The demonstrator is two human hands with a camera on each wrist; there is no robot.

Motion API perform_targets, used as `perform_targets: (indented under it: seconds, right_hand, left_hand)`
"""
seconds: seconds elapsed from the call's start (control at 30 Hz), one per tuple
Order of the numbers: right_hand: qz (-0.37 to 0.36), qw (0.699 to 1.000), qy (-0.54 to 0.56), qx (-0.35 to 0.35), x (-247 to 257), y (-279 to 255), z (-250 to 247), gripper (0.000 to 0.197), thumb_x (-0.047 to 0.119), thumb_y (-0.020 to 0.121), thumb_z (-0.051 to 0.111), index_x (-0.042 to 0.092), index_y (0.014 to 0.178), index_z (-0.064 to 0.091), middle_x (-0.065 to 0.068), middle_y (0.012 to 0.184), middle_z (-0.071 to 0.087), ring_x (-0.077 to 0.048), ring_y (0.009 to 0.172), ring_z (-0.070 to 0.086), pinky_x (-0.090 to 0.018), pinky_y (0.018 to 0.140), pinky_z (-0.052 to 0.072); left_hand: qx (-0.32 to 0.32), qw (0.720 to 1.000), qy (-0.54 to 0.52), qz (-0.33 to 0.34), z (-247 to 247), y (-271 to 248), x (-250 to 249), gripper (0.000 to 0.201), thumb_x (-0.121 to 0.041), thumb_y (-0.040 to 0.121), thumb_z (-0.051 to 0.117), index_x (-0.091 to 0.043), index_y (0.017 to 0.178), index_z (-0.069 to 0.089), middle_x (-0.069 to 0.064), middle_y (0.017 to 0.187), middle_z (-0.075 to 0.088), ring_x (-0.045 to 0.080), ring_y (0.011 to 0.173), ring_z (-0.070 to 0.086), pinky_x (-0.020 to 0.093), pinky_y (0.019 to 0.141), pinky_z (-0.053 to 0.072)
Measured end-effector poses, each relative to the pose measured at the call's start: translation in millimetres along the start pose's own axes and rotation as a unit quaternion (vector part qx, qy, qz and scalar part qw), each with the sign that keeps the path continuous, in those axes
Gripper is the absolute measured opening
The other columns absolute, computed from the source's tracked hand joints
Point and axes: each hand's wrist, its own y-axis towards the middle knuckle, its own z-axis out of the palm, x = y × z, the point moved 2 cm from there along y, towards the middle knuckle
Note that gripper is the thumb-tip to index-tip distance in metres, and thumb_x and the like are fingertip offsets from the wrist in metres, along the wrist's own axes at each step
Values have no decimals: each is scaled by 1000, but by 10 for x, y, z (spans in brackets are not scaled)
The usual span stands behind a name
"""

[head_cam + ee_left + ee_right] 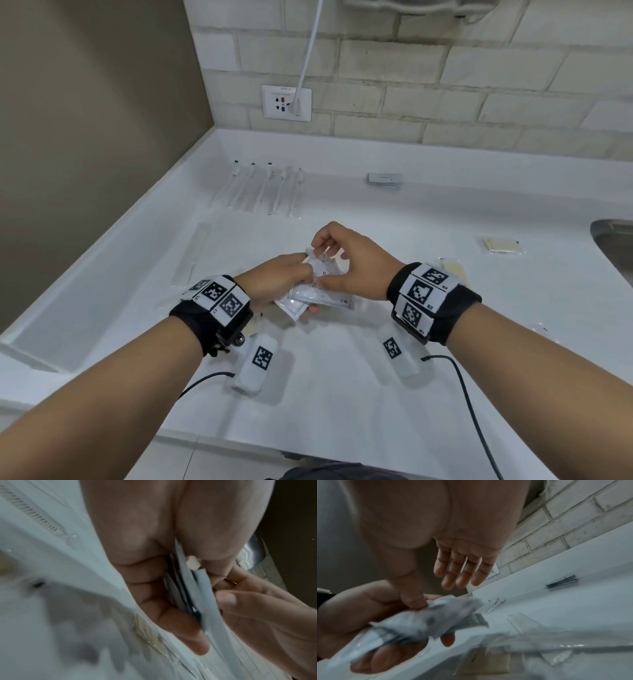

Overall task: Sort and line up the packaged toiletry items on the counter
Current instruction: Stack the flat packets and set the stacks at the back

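1. Done, by the look of it: a row of long clear-wrapped packets (260,190) lies side by side at the back left of the surface (342,394), a flat white stack (384,179) sits further right, and a comb in its wrapper (191,253) lies along the left.
2. In hand: the left hand (274,284) grips a bundle of flat square sachets (318,287) above the middle of the surface, while the right hand (349,263) pinches the top sachet between thumb and fingertips.
3. Left to do, I judge: place these sachets in a line, then gather the beige packets (503,245) near the sink (616,246) and the loose wrappers at the near right. Roughly halfway.
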Motion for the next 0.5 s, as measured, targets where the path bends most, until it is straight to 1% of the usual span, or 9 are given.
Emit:
perform_targets:
  seconds: [0.07, 0.13, 0.2, 0.23, 0.27, 0.33, 0.37, 0.43, 0.5]
  right_hand:
    - [5, 999, -30, 21, -15, -48, -28, 79, 23, 65, 83, 29, 131, 40, 8, 127, 45, -11, 116, 39, -18, 91, 35]
    - [1, 992, -102, 71, -21, -82, -23, 110, 30, 57, 89, 35, 145, 23, 7, 144, 30, -14, 128, 27, -26, 102, 31]
    - [-9, 978, -177, 114, -42, -93, 11, 126, 36, 51, 91, 36, 149, 12, 4, 152, 22, -16, 135, 20, -32, 110, 27]
    - [-9, 972, -199, 126, -69, -97, 25, 125, 38, 50, 90, 36, 149, 14, 3, 150, 26, -18, 135, 22, -35, 111, 29]
    - [-3, 968, -211, 133, -96, -107, 33, 119, 39, 51, 90, 35, 147, 21, 4, 143, 35, -18, 130, 28, -37, 109, 34]
    - [19, 965, -227, 132, -149, -144, 15, 96, 39, 55, 87, 31, 136, 38, 6, 122, 48, -16, 113, 39, -37, 97, 43]
    - [27, 962, -237, 131, -168, -171, 4, 85, 39, 57, 86, 28, 129, 44, 6, 115, 50, -16, 107, 41, -37, 93, 45]
    - [44, 960, -244, 133, -197, -229, -10, 70, 39, 60, 85, 24, 118, 48, 5, 109, 52, -17, 102, 47, -35, 87, 47]
    - [69, 961, -231, 136, -236, -276, -3, 62, 35, 62, 84, 23, 111, 49, 6, 104, 56, -18, 94, 54, -33, 79, 49]
  left_hand:
    - [8, 999, 31, 19, 2, -33, 5, 32, 3, 91, 37, -3, 113, 58, 14, 86, 70, 27, 66, 67, 27, 58, 54]
    - [-2, 996, 87, 36, 10, -40, -2, 27, 2, 91, 42, -6, 108, 61, 12, 90, 70, 25, 76, 66, 27, 65, 54]
    - [-8, 985, 165, 53, 26, -20, -16, 21, -4, 90, 50, -7, 108, 62, 12, 97, 69, 22, 85, 65, 30, 74, 52]
    - [-4, 976, 209, 59, 43, -6, -23, 22, -8, 90, 53, -7, 110, 62, 12, 101, 68, 21, 89, 65, 30, 78, 51]
    - [2, 965, 256, 65, 71, 0, -33, 23, -11, 91, 54, -10, 113, 62, 9, 104, 68, 19, 91, 64, 30, 80, 50]
    - [17, 933, 347, 88, 158, -13, -70, 24, -16, 93, 54, -17, 115, 62, 2, 106, 67, 16, 93, 63, 27, 81, 49]
    - [23, 919, 381, 100, 205, -24, -84, 22, -17, 93, 53, -20, 114, 61, 0, 105, 67, 15, 93, 62, 27, 81, 49]
    - [29, 900, 420, 114, 273, -36, -88, 18, -18, 94, 52, -25, 109, 60, -2, 100, 66, 15, 88, 60, 25, 77, 47]
    - [38, 886, 447, 116, 313, -53, -72, 17, -19, 94, 52, -24, 109, 59, -2, 100, 66, 16, 88, 61, 28, 77, 49]
